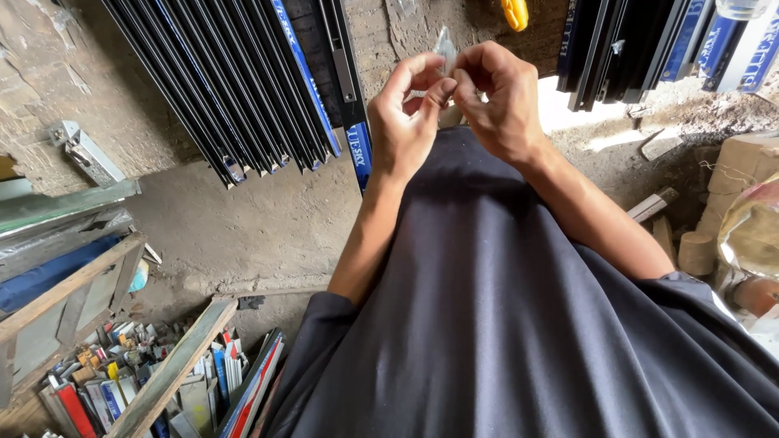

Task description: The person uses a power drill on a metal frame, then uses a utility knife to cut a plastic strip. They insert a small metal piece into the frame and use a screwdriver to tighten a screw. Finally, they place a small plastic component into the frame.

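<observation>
Up near the top centre of the frame, the left hand (403, 109) and the right hand (497, 96) meet in front of the person's dark shirt (519, 308). Both sets of fingers are curled in narrow and pinch a small clear plastic piece (445, 45), which sticks up just above the fingertips between the two hands. The left thumb and forefinger close on its lower part, and the right fingers fold over it from the other side, so the hands touch each other at the tips. What exactly the piece is cannot be told; it is small and partly hidden.

Behind the hands, in the upper left of the frame, a bundle of long dark metal profiles (235, 89) with blue strips leans against a rough brick wall (57, 73). More such profiles (649, 49) stand in the upper right. A yellow object (514, 13) hangs at the top edge. At the lower left, a wooden frame (174, 365) borders a heap of short offcuts and scraps (122, 381) on the dusty floor (260, 227). Wooden blocks (696, 251) lie at the right edge.
</observation>
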